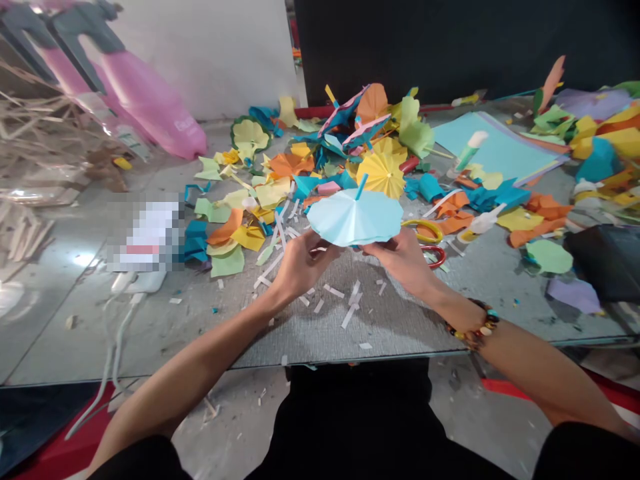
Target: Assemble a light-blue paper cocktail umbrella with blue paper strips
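A pale blue pleated paper umbrella (345, 217), with a darker blue stub sticking up from its centre, is held above the table between my two hands. My left hand (305, 260) is closed on its left edge, the fingertips partly hidden beneath it. On the other side my right hand (400, 257) grips the right edge, its fingers tucked under the paper. Scissors with a yellow and a red handle loop (433, 255) lie just past my right hand. Directly behind the blue one stands a yellow pleated paper umbrella (385, 167).
Coloured paper scraps (235, 233) cover the middle of the table (210, 333). Light blue sheets (500, 143) bear a glue stick (467, 153). A small white glue bottle (483, 223) lies at right. Pink spray bottles (145, 100) and a phone (150, 233) with white cables are at left.
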### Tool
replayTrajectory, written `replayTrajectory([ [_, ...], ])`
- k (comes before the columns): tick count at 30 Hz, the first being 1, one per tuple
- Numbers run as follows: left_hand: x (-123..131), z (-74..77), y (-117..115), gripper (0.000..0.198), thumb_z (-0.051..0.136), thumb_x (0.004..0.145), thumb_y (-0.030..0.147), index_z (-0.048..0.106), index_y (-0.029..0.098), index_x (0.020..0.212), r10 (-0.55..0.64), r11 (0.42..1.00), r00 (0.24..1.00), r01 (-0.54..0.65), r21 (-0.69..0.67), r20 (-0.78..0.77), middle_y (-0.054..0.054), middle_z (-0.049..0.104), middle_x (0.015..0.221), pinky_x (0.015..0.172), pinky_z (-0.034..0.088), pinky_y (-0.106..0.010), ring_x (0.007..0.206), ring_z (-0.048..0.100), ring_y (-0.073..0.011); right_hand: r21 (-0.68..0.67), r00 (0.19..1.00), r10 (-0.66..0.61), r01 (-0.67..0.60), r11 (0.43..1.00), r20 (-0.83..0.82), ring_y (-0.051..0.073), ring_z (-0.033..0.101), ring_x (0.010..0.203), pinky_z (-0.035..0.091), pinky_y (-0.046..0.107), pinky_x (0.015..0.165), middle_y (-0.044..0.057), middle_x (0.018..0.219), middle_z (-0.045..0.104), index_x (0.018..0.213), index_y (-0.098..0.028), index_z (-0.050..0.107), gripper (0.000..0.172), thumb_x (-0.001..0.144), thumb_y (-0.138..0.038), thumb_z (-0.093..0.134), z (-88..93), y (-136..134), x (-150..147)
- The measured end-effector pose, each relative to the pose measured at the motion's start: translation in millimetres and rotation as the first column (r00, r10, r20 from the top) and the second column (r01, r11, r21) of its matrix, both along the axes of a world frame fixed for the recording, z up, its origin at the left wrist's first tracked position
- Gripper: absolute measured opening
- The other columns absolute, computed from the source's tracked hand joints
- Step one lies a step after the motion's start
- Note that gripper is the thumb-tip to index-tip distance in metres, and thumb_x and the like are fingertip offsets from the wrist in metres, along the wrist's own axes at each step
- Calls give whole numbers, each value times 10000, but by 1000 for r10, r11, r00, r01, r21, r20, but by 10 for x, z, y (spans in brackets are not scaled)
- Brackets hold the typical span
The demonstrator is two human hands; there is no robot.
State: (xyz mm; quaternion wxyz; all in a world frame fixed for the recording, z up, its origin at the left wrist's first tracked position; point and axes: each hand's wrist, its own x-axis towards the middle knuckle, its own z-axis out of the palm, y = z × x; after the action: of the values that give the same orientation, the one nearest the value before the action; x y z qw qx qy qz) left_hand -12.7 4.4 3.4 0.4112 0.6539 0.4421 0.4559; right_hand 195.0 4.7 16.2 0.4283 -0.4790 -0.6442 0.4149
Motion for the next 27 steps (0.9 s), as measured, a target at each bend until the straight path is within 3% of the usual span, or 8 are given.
replayTrajectory([
  [2,7,17,-3,206,698,883,346,669,151,942,-19,1000,1000,19,-21,23,-84,773,865,664,639,-265,785,760,-197,-23,1000,-7,6,1000,-18,189,620,682,537,343,640,36,695,660,753,-185,681,201,843,-362,715,30,-10,-16],
  [4,18,51,-13,270,714,872,347,634,161,1051,-41,999,998,42,-19,57,-88,772,922,701,653,-278,827,763,-201,-8,997,4,-4,1000,-72,213,667,801,568,361,730,63,854,724,856,-188,708,203,803,-376,761,63,-29,-43],
  [7,32,90,-29,438,748,840,329,561,178,1206,-70,998,994,70,1,88,-105,762,1040,745,666,-301,923,761,-227,17,996,11,-10,1000,-93,259,693,939,586,399,810,99,1033,749,1034,-208,698,368,758,-425,808,91,-56,-73],
  [10,37,88,-34,500,760,822,318,535,185,1248,-64,998,994,64,0,91,-114,753,1086,759,673,-313,962,759,-247,37,1000,-17,17,999,-15,296,704,957,593,444,831,111,1026,753,1120,-213,684,474,737,-456,824,77,-50,-58],
  [14,48,54,-30,420,772,803,319,558,192,1142,-44,999,997,44,-4,68,-86,770,1011,728,677,-311,911,766,-239,215,993,-37,12,977,114,336,686,1056,562,483,940,115,988,747,1135,-219,694,447,743,-397,816,16,-9,-3],
  [19,60,54,-29,295,766,821,319,591,189,1021,-32,999,996,34,-21,87,-74,780,977,720,666,-290,870,764,-208,222,990,-21,-11,975,142,252,708,834,573,392,792,73,871,750,887,-203,723,157,868,-356,700,13,-20,-28],
  [23,59,108,-37,304,726,867,355,633,173,1092,-85,990,986,101,-102,144,-78,779,973,690,661,-268,808,759,-176,159,993,48,-64,985,106,196,674,825,540,321,748,50,874,734,873,-184,699,136,904,-305,643,86,-58,-73],
  [27,62,145,-49,422,797,807,355,639,176,1156,-107,982,981,130,-140,160,-69,776,955,637,664,-268,748,754,-172,86,991,117,-123,989,70,166,638,776,516,300,688,46,874,701,891,-178,678,145,913,-313,630,101,-64,-64],
])
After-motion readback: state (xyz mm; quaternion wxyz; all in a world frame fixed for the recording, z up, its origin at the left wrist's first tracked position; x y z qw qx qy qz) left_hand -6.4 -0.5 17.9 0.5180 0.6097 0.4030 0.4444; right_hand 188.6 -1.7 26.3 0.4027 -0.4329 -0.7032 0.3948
